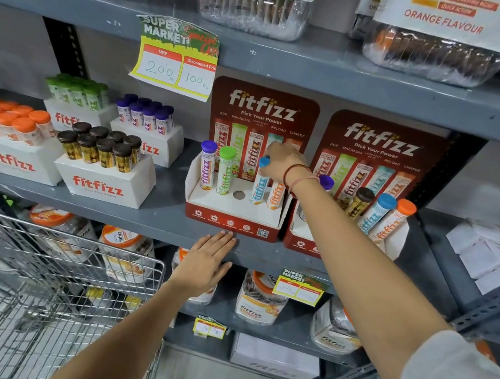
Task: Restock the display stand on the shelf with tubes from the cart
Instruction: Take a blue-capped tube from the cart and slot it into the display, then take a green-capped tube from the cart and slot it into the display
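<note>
Four white boxes of tubes stand at the left of the grey shelf (163,214): orange-capped tubes (15,121) at the far left, cut off by the frame edge, green-capped ones (77,91) and purple-capped ones (145,113) behind, and brown-capped tubes (101,149) in front. Below them the wire cart (57,277) fills the lower left; its contents are hard to make out through the mesh, and no tubes can be told apart in it. A yellow price tag (175,61) hangs from the shelf above. The left hand (207,262) lies flat and open, fingers together, with its fingertips touching the shelf edge just below the display stand (234,212). That red and white stand holds a purple-capped tube (207,166), a green-capped tube (225,171), then an empty round hole (239,195), then a blue-capped tube (260,181) and an orange tube (275,196) whose cap is hidden behind the wrist. The right hand (282,162) closes around the top of the blue-capped tube, which stands in its hole; the fingers cover most of the cap. The forearm crosses in front of a second stand (379,147) to the right, hiding its left tubes and part of its base. At the far right, white packets (488,254) are blurred.
</note>
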